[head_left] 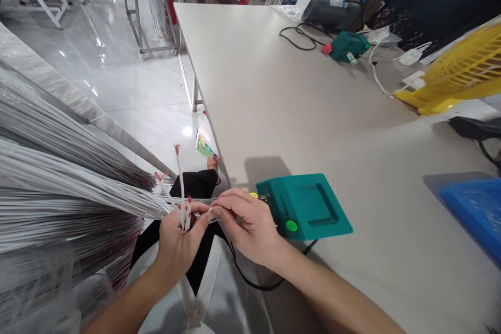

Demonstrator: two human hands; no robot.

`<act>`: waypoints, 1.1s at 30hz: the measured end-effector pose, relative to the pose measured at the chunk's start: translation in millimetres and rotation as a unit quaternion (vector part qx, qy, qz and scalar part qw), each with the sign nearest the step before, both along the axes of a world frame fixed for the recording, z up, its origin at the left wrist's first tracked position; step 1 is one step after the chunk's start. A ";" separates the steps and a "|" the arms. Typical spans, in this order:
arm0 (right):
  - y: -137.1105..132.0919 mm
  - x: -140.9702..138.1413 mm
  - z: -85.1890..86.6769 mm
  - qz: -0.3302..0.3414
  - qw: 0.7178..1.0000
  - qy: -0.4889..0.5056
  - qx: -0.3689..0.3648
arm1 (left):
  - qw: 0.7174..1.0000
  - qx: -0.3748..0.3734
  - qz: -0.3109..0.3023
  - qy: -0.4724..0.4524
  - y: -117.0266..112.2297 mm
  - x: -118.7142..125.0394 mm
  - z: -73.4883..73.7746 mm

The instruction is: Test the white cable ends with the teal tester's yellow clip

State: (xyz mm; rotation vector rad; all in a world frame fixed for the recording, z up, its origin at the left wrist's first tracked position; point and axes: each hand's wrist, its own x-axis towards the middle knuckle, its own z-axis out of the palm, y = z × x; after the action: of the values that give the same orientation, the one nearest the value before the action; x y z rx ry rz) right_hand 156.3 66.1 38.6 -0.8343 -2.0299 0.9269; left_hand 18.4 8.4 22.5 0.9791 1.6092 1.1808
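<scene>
My left hand (178, 237) is closed around several white cables (181, 182) whose reddish stripped ends stick up above the fingers. Right beside it, my right hand (248, 222) pinches a pale cable end (211, 210) between thumb and fingers, and the fingertips of both hands meet there. Just past my right hand, on the table's near edge, sits a teal machine (309, 206) with a green button and a shallow square recess. Its working end is partly hidden behind my right hand. A thick bundle of white cables (78, 177) runs in from the left towards my left hand.
The pale table (282, 88) stretches ahead and to the right. A blue tray (475, 209) and a yellow fan (462, 73) stand at the right. Further back lie a smaller green machine (348, 47) and black cords. A metal rack (152, 10) stands on the floor.
</scene>
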 end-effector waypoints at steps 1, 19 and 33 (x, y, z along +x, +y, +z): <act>0.7 1.4 0.2 0.014 1.000 -0.011 0.009 | 1.000 -0.007 -0.010 0.003 -0.2 -1.5 0.5; 6.7 7.4 12.5 0.001 0.998 -0.051 -0.044 | 0.995 -0.027 -0.090 -0.015 2.1 -16.5 8.1; -1.5 7.8 11.4 0.122 0.916 -0.348 0.158 | 0.937 0.062 -0.244 0.244 -0.2 -18.3 3.4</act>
State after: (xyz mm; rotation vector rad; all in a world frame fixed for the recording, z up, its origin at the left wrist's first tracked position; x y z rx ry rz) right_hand 164.1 64.6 50.1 -0.8074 -2.8591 0.4134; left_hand 0.2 8.2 25.9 1.7407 1.5304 0.7305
